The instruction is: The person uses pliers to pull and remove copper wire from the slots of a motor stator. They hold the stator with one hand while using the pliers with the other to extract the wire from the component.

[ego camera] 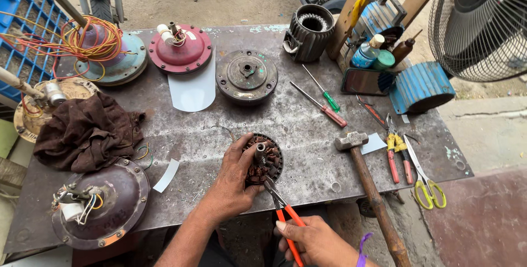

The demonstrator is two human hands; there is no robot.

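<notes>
My left hand [233,182] grips a round motor stator [269,162] with dark copper windings, resting on the metal workbench [307,135] near its front edge. My right hand [315,239] holds orange-handled pliers [282,206], whose jaws touch the stator's lower right side. A purple band sits on my right wrist.
A hammer [365,176] lies right of the stator, then more pliers [396,154] and scissors [425,182]. Two screwdrivers [324,102] lie behind. Fan motor housings [247,76] and a brown rag [88,132] fill the left and back. A standing fan [483,20] is at the right.
</notes>
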